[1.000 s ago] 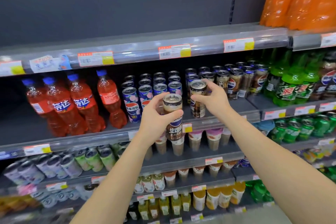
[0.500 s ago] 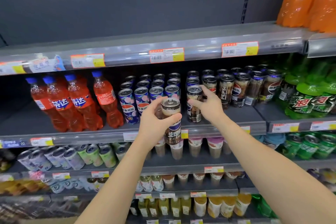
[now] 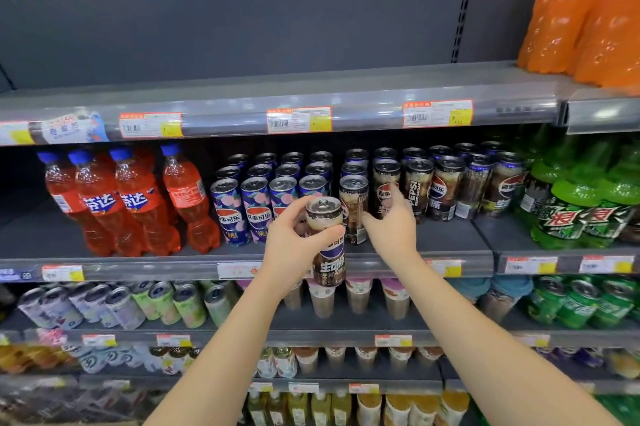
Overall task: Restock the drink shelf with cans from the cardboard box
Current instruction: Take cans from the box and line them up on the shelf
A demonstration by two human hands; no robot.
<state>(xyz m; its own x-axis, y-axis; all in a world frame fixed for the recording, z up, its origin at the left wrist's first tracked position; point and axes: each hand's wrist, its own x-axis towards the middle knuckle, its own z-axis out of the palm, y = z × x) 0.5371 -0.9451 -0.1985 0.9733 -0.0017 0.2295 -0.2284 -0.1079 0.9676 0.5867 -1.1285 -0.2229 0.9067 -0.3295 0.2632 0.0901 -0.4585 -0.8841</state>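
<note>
Left hand (image 3: 294, 245) grip clenched round a dark brown Pepsi can (image 3: 327, 238), held upright in the air just in front of the drink shelf (image 3: 450, 242) edge, not yet on it. Right hand (image 3: 391, 228) grip released, fingers spread; it rests beside a standing brown can (image 3: 353, 207) at the shelf front, thumb side touching or nearly touching it, can't tell which. That can stands alone forward of its row, looks just placed.

Outward: brown Pepsi cans (image 3: 446, 186) fill the rows to the right of it, several deep. Blue peach Pepsi cans (image 3: 256, 207) to the left, also several deep. Red Fanta bottles (image 3: 131, 200) further left, green Mountain Dew bottles (image 3: 571, 211) far right. Bare shelf floor shows in front of the brown rows, right of the placed can, so room for more. Top shelf (image 3: 311, 86) is bare except orange bottles (image 3: 588, 10) at far right.

Progress, my judgement: mid-restock. Rows largely stocked, one can set at the front, one in hand waiting for a slot, likely next to the placed one. Cardboard box not in view, so remaining count unknown.
</note>
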